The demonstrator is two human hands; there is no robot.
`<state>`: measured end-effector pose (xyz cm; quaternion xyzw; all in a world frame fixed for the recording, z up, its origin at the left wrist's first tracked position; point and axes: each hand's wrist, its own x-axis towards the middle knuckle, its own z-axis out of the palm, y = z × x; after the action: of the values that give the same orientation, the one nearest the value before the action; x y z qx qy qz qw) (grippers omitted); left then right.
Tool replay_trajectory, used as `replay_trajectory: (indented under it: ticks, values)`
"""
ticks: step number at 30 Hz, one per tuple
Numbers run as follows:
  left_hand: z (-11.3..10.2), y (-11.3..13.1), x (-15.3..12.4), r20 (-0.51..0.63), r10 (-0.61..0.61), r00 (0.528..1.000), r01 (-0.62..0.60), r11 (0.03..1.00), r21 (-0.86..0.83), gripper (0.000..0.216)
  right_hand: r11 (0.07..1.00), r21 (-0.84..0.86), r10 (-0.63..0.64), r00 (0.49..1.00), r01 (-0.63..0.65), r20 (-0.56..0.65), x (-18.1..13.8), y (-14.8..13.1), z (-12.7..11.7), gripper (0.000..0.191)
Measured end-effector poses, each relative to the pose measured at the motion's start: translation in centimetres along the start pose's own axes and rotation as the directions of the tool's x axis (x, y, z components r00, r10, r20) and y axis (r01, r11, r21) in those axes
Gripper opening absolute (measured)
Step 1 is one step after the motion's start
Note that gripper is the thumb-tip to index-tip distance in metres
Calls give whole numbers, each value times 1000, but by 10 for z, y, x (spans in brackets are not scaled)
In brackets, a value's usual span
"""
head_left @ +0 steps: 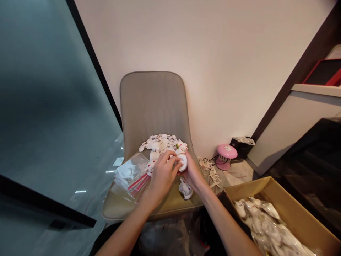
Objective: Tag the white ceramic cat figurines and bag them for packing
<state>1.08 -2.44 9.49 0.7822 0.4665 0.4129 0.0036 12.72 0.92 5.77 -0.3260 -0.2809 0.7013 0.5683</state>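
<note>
"Pale wall (213, 71); grey chair (154, 96), smooth, round-cornered, its seat (119, 210) apparently serving as bench."

"Upon it?"

"Clear plastic bags (130, 169), flat, laid left, likely for easy reach."

"Held?"

"One white cat figurine (182, 156), rounded, above the seat: right hand (192, 172) grips it, seemingly steadying; left hand (164, 167) curls at its lower body, whether gripping I cannot tell."

"Smallest?"

"White discs (163, 139), thin, heaped behind."
</note>
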Motion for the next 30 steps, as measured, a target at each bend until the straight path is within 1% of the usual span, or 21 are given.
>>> replay_trajectory:
  ticks: [4, 10, 14, 19, 24, 26, 30]
  values:
    - [6, -2, 0, 40, 17, 999, -17, 1000, 1, 6, 999, 38, 0, 999, 2, -34, 3, 6, 0, 36]
    - [10, 0, -3, 114, -28, 993, 35, 997, -65, 7, 997, 68, -32, 999, 34, -34, 2, 8, -1, 32]
    - [14, 3, -5, 119, -34, 992, 42, 997, -70, 8, 996, 77, -39, 997, 45, -71, 0, 7, 2, 28]
    - [19, 3, -6, 110, -58, 992, 69, 993, -95, 8, 999, 35, -31, 994, 34, -104, -3, 7, 5, 28]
    - [21, 3, -7, 92, -94, 991, 103, 990, -101, 8, 992, -65, -118, 989, 112, -89, -3, 9, 6, 32]
    - [21, 4, -7, 83, -99, 992, 108, 989, -100, 7, 991, -66, -125, 988, 119, -89, -3, 9, 6, 34]
    - [17, 5, -6, 88, -88, 992, 100, 986, -136, 7, 995, -30, -97, 991, 94, -96, -1, 10, 4, 34]
